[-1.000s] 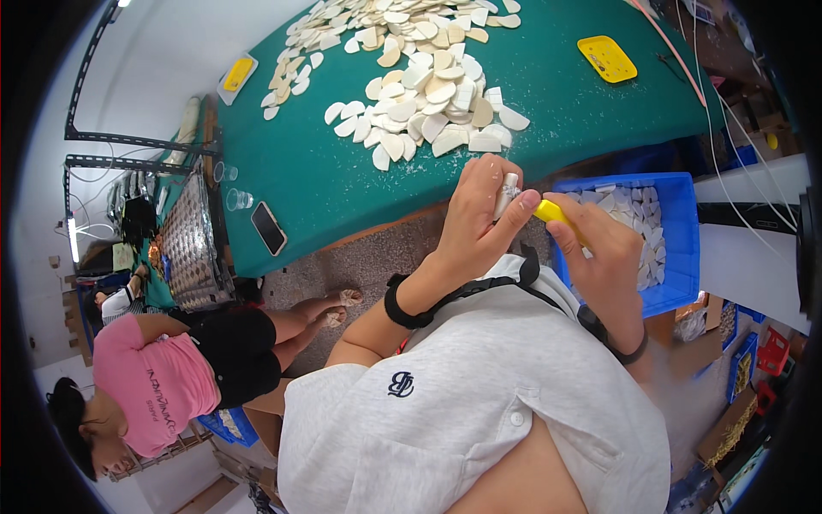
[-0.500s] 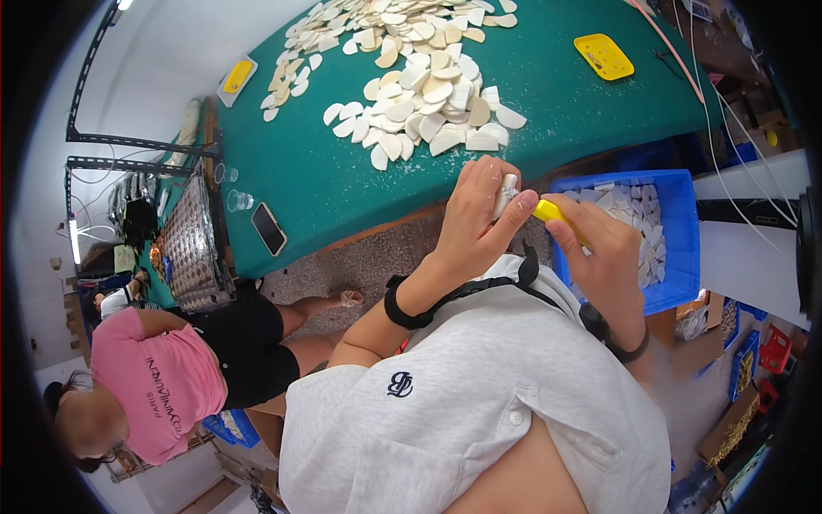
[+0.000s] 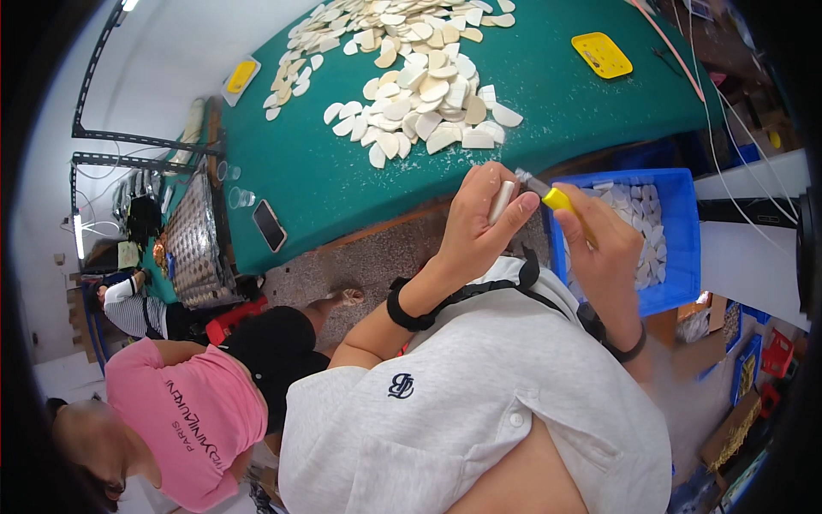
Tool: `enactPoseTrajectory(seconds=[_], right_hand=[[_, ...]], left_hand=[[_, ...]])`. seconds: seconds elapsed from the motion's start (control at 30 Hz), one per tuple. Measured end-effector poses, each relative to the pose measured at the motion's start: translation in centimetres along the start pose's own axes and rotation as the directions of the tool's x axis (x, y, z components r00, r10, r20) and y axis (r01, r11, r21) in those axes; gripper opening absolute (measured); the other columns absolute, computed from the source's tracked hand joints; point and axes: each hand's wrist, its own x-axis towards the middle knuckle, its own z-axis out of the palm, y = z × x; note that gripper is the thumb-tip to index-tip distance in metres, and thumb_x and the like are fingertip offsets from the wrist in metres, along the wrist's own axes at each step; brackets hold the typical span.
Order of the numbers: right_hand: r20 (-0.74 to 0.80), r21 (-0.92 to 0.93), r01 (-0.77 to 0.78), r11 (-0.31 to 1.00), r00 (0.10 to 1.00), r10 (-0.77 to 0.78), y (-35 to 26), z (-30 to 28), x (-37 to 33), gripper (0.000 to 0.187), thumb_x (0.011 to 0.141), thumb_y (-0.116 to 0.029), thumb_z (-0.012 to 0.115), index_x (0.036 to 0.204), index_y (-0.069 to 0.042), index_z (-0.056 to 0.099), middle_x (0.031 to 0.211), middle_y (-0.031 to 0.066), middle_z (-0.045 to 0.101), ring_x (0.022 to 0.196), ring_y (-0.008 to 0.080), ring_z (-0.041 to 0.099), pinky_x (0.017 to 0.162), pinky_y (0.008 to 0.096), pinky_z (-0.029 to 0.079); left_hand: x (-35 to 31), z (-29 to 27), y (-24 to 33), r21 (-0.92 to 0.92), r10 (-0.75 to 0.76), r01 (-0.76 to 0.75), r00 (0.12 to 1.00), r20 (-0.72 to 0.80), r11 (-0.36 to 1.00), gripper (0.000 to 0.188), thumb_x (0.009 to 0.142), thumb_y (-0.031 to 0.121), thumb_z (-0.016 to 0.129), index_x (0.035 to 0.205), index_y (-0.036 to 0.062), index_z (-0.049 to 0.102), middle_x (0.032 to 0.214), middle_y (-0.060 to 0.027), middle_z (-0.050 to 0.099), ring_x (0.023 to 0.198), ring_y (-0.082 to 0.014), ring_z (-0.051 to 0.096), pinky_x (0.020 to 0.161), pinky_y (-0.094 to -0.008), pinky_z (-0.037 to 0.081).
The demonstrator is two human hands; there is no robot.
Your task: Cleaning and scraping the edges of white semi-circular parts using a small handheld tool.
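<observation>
In front of my body, my left hand (image 3: 473, 224) is closed around a small white half-round piece (image 3: 502, 202), its edge showing between thumb and fingers. My right hand (image 3: 606, 248) grips a yellow-handled knife (image 3: 558, 200). The grey blade points up and left, just right of the white piece and apart from it. Beyond both hands, a heap of similar white and cream half-round pieces (image 3: 428, 101) lies on the green-topped table (image 3: 342, 201), with white crumbs scattered around.
A blue bin (image 3: 679, 201) of white pieces stands right of my right hand. On the table are a yellow tray (image 3: 602, 55), a phone (image 3: 270, 226) and clear cups (image 3: 241, 198). A person in a pink shirt (image 3: 193, 420) is at left; another in stripes (image 3: 135, 313) is farther back.
The knife blade has come away from the white piece, up and to the right. The person in pink has shifted right and lower, uncovering the striped-shirted person and a red stool.
</observation>
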Motion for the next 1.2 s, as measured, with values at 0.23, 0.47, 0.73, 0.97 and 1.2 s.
enactPoseTrajectory(seconds=[0.23, 0.47, 0.73, 0.97, 1.2], right_hand=[[0.114, -0.011, 0.041, 0.999, 0.993, -0.04, 0.3, -1.5, -0.5, 0.022, 0.082, -0.02, 0.068, 0.101, -0.009, 0.067, 0.061, 0.0048, 0.053, 0.047, 0.0198, 0.05, 0.043, 0.0303, 0.037], [0.032, -0.12, 0.008, 0.993, 0.999, -0.004, 0.7, -2.7, -2.0, 0.025, 0.08, -0.021, 0.069, 0.101, -0.009, 0.066, 0.058, 0.0043, 0.048, 0.045, 0.0214, 0.049, 0.041, 0.032, 0.037], [-0.151, -0.144, -0.17, 0.975, 0.977, 0.148, 1.2, -3.7, -3.7, 0.024, 0.079, -0.019, 0.07, 0.101, -0.01, 0.066, 0.06, 0.0049, 0.052, 0.046, 0.0223, 0.05, 0.042, 0.032, 0.038], [-0.081, -0.175, -0.195, 0.965, 0.98, 0.183, 0.9, -4.0, -3.5, 0.024, 0.079, -0.019, 0.07, 0.101, -0.01, 0.067, 0.062, 0.0053, 0.055, 0.047, 0.0226, 0.052, 0.043, 0.0311, 0.039], [-0.063, -0.28, -0.161, 0.947, 0.987, 0.149, -0.1, -2.9, -1.7, 0.025, 0.079, -0.019, 0.07, 0.101, -0.009, 0.066, 0.062, 0.0054, 0.055, 0.047, 0.022, 0.052, 0.044, 0.0308, 0.039]], left_hand=[[0.3, 0.8, 0.1, 0.014, 0.002, -0.003, 0.999, 0.039, 1.0, 0.026, 0.088, 0.026, 0.061, 0.083, 0.0026, 0.05, 0.073, -0.0083, 0.044, 0.072, -0.0217, 0.041, 0.064, -0.0325, 0.034], [0.8, 2.4, -0.2, -0.053, -0.067, 0.075, 0.987, 0.145, 0.996, 0.032, 0.091, 0.028, 0.059, 0.075, 0.001, 0.051, 0.068, -0.0076, 0.043, 0.066, -0.0187, 0.04, 0.059, -0.0296, 0.033], [2.4, 5.0, -0.2, -0.01, 0.014, -0.012, 0.961, 0.277, 1.0, 0.03, 0.088, 0.025, 0.062, 0.075, 0.0009, 0.051, 0.069, -0.0078, 0.045, 0.067, -0.0201, 0.04, 0.059, -0.0316, 0.033], [3.8, 4.9, -0.4, 0.014, 0.184, -0.198, 0.932, 0.313, 0.98, 0.027, 0.086, 0.022, 0.064, 0.076, 0.0013, 0.052, 0.072, -0.0083, 0.047, 0.068, -0.0224, 0.041, 0.061, -0.0333, 0.034], [5.2, 3.1, -0.9, 0.106, 0.253, -0.302, 0.91, 0.328, 0.947, 0.027, 0.085, 0.023, 0.064, 0.074, 0.0023, 0.051, 0.071, -0.0081, 0.047, 0.066, -0.0235, 0.04, 0.06, -0.034, 0.034]])
